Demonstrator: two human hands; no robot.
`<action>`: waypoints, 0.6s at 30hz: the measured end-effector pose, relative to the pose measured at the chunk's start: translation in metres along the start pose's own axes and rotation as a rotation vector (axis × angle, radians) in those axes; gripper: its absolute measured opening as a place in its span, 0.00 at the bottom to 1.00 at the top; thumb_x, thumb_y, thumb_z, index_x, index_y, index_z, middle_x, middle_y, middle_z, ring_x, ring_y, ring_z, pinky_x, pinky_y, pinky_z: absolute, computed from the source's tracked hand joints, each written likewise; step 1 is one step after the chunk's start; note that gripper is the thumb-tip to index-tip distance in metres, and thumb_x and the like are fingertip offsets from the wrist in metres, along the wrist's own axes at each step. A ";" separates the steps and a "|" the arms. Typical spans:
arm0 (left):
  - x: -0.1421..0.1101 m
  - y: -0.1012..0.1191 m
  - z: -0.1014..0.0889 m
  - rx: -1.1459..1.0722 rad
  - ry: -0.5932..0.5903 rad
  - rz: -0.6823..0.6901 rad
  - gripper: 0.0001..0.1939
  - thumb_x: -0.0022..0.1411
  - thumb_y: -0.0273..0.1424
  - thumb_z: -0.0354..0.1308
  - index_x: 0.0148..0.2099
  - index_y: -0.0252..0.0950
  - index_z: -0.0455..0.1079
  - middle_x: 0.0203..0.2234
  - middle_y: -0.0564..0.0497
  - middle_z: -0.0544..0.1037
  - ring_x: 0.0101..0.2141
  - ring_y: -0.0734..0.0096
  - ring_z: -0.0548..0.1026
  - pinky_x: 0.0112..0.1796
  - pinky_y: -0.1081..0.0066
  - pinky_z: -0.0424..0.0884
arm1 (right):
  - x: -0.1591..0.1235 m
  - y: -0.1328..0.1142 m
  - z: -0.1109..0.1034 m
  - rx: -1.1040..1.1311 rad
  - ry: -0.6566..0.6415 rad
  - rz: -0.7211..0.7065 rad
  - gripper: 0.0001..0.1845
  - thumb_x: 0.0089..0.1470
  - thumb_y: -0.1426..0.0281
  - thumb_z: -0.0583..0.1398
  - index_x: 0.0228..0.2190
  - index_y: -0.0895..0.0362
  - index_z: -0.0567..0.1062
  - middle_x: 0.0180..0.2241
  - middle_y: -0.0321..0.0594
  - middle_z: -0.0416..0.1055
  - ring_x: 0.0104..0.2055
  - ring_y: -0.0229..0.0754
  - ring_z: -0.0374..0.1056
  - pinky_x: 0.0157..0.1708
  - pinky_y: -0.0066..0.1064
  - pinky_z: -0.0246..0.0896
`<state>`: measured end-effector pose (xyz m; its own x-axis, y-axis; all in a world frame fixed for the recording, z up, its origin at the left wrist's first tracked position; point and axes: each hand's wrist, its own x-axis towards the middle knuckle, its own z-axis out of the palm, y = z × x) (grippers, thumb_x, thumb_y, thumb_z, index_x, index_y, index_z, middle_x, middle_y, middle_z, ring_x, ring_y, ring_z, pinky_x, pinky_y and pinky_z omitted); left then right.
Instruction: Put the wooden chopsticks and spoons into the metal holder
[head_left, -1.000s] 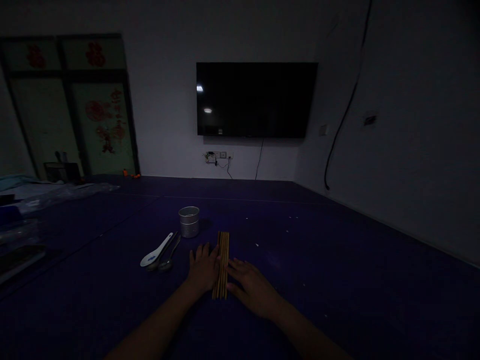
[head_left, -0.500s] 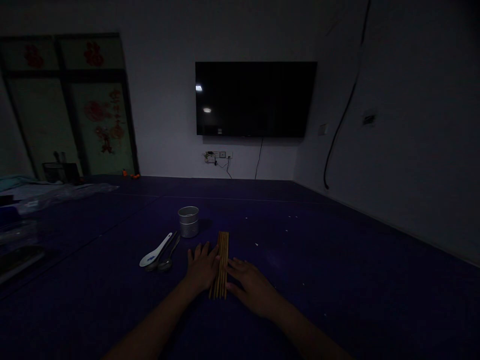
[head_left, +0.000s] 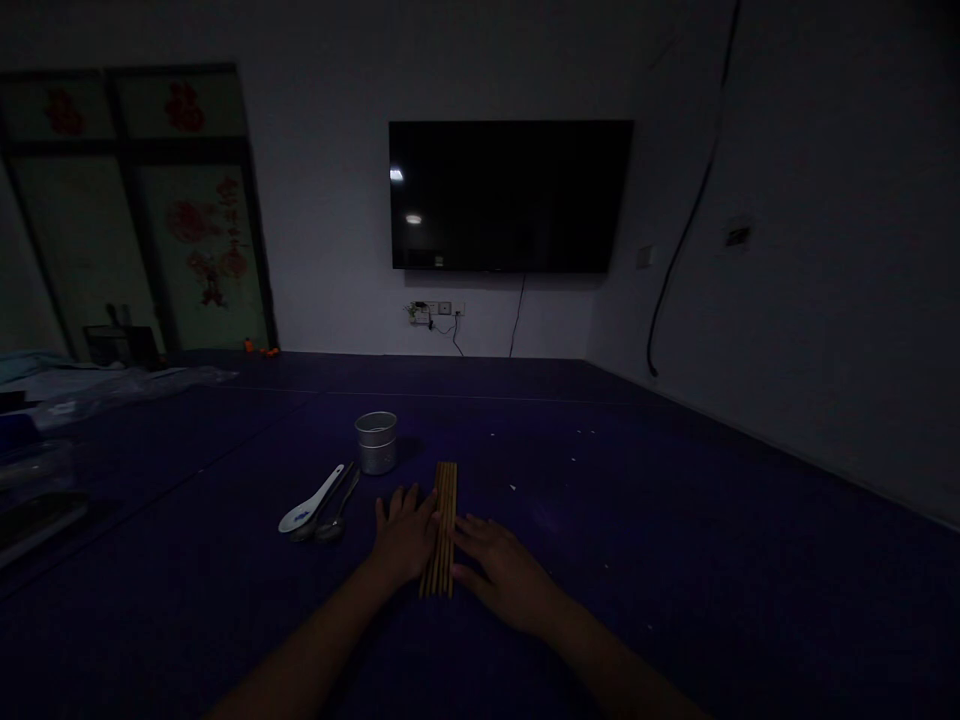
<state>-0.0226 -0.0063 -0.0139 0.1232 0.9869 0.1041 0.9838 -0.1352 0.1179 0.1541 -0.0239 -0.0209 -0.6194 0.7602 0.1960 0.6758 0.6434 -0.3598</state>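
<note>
Several wooden chopsticks lie side by side on the dark blue table, pointing away from me. My left hand rests along their left edge, fingers spread, its thumb side touching them. From the right, my right hand touches the opposite edge with its fingertips, the fingers stretched out. Left of my left hand lie a white porcelain spoon with a blue mark and metal spoons, one partly hidden. A metal cup stands upright just beyond the spoon handles.
Clear plastic wrapping lies at the far left, near a dark box. Small orange items sit at the back edge. White scraps dot the surface. A television hangs on the wall; a black cable hangs at right.
The near ends of the chopsticks have fanned slightly to the left. Both hands stay almost in place against the chopsticks. The view has shifted a little.
</note>
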 end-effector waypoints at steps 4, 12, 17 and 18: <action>0.002 -0.001 0.002 0.000 0.002 -0.003 0.27 0.67 0.38 0.31 0.66 0.44 0.49 0.64 0.45 0.53 0.63 0.51 0.49 0.57 0.43 0.46 | -0.001 -0.002 -0.002 0.007 -0.013 -0.008 0.30 0.60 0.55 0.49 0.61 0.52 0.56 0.62 0.44 0.55 0.63 0.51 0.50 0.60 0.49 0.42; 0.001 -0.001 0.002 0.005 0.004 -0.013 0.27 0.67 0.38 0.31 0.66 0.45 0.48 0.64 0.45 0.54 0.62 0.51 0.50 0.57 0.44 0.47 | -0.001 -0.002 0.000 0.040 0.011 0.009 0.29 0.60 0.56 0.50 0.60 0.51 0.58 0.61 0.44 0.56 0.63 0.51 0.49 0.60 0.50 0.41; 0.002 -0.001 0.002 0.003 -0.009 -0.013 0.27 0.67 0.38 0.31 0.66 0.45 0.47 0.64 0.45 0.53 0.63 0.50 0.49 0.57 0.43 0.47 | 0.000 -0.001 0.000 0.026 -0.009 0.005 0.30 0.60 0.56 0.49 0.61 0.51 0.56 0.62 0.43 0.54 0.63 0.51 0.49 0.60 0.50 0.41; 0.002 -0.001 0.002 0.002 -0.012 -0.012 0.27 0.67 0.38 0.31 0.66 0.45 0.47 0.64 0.45 0.53 0.63 0.50 0.49 0.57 0.43 0.46 | 0.000 -0.001 0.000 0.021 -0.011 0.006 0.30 0.60 0.56 0.49 0.61 0.51 0.56 0.62 0.43 0.54 0.64 0.51 0.48 0.60 0.50 0.42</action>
<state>-0.0229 -0.0041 -0.0155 0.1133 0.9894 0.0912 0.9854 -0.1236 0.1172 0.1539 -0.0243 -0.0204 -0.6200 0.7627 0.1841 0.6708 0.6369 -0.3799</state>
